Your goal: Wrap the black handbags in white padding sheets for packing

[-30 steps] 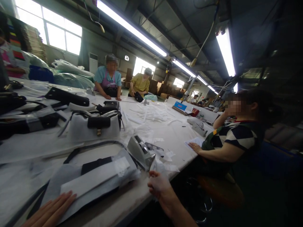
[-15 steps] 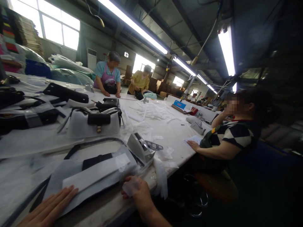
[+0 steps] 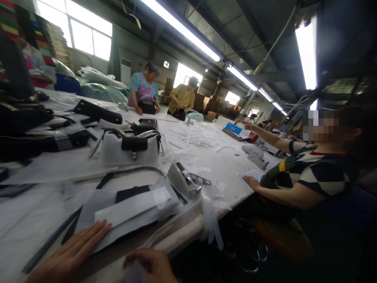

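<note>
The left hand (image 3: pixel 73 249), in the head view, lies flat, fingers straight, on white paper (image 3: pixel 129 208) over a black piece (image 3: pixel 133 192). At three o'clock from it, the right hand (image 3: pixel 151 263) curls loosely around a translucent piece (image 3: pixel 135 272). On the tabletop (image 3: pixel 220 169), a tape dispenser (image 3: pixel 182 181) stands at the paper's two o'clock, a white-wrapped bag (image 3: pixel 128 152) at twelve.

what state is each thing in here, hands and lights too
left hand: open, flat on white paper
right hand: curled around translucent piece
white paper: lying over dark material
tape dispenser: standing on table
bag: upright, black flap down
clear strips: hanging over table edge
ceiling light: lit
</note>
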A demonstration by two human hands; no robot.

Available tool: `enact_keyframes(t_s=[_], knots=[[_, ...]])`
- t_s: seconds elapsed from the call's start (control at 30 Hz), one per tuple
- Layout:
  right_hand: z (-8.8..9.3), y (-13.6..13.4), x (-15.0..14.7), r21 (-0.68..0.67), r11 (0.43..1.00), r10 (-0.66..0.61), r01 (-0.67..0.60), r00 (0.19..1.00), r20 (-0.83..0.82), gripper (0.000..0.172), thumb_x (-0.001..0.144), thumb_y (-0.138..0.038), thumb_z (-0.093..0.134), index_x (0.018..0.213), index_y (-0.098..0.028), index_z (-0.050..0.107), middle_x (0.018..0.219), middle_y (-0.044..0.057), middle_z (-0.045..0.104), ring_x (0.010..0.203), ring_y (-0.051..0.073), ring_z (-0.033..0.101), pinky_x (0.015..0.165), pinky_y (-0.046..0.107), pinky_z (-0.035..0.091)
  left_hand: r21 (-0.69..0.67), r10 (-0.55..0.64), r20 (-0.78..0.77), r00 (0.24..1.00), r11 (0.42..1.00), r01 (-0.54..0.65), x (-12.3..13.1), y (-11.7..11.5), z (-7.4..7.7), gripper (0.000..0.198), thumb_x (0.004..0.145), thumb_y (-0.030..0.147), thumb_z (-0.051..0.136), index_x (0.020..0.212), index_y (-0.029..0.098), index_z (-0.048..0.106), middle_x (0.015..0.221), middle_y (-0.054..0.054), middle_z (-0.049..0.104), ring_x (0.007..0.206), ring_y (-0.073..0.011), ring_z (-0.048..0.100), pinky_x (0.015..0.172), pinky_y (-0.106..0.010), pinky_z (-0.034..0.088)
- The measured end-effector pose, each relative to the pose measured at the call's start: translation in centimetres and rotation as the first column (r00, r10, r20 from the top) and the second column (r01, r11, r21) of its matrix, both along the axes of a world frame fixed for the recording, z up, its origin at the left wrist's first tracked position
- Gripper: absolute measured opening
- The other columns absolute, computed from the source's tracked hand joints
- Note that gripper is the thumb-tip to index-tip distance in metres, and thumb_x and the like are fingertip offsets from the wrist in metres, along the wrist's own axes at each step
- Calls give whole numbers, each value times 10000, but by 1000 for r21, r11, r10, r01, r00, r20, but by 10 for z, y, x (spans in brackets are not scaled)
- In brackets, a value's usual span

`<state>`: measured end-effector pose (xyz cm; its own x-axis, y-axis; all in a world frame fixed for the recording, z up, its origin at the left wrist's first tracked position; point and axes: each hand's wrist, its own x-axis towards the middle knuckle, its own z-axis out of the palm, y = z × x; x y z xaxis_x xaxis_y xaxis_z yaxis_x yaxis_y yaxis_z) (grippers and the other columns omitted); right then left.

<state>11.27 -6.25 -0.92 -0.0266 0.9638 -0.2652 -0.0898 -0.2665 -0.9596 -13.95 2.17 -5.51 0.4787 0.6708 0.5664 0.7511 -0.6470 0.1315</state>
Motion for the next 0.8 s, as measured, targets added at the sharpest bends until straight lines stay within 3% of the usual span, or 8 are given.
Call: enact_keyframes(t_s=[0.1,0.2,0.27,0.43,0.53,0.63,0.8], knots=[[14,6,-1,-103,994,-58,46,991,-121,574,548,-487,858,998,-164,709,879,49,707,654,180,668,607,293,509,0,-25,-127,992,1000,25,-2,-4,19,707,888,80,343,1524,379,272,1495,42,485,1285,-188,555,1053,-345,503],[30,15,-8,-273,962,-87,-7,940,-330,716,443,-411,930,1039,-143,638,845,28,691,653,183,697,601,272,519,17,4,-164,986,1000,-1,-1,-6,27,689,903,86,354,1536,338,252,1497,14,485,1288,-191,552,1056,-352,502],[36,17,-15,-316,949,-142,7,903,-406,700,414,-345,953,994,-138,619,815,18,683,689,183,709,605,245,519,37,7,-186,983,999,0,1,-6,30,682,906,92,366,1541,312,248,1486,-4,500,1285,-192,556,1053,-359,505],[32,19,-24,-316,946,-229,70,834,-501,522,440,-228,926,850,-144,614,728,-18,641,633,108,649,535,170,462,65,13,-174,985,998,-2,8,-8,48,687,841,79,427,1501,260,368,1446,-39,546,1269,-215,572,1014,-342,531],[24,19,-25,-307,949,-234,71,809,-539,490,476,-214,917,867,-152,628,720,-30,633,622,90,630,533,161,459,72,31,-164,986,997,-20,14,-10,57,630,841,227,541,1459,198,427,1407,-87,577,1246,-271,587,981,-383,554],[22,20,-25,-305,952,-211,38,801,-561,540,470,-221,933,920,-154,642,725,-29,638,609,87,619,520,163,450,126,76,-176,982,991,-54,17,-10,57,632,844,328,598,1437,176,444,1365,-113,601,1201,-297,610,969,-403,552],[31,23,-25,-270,963,-150,-10,811,-566,540,504,-252,928,952,-155,642,655,-40,617,581,78,598,506,153,419,209,147,-169,975,972,-111,13,-8,53,572,860,190,464,1431,166,445,1323,-112,623,1150,-280,633,958,-396,532]])
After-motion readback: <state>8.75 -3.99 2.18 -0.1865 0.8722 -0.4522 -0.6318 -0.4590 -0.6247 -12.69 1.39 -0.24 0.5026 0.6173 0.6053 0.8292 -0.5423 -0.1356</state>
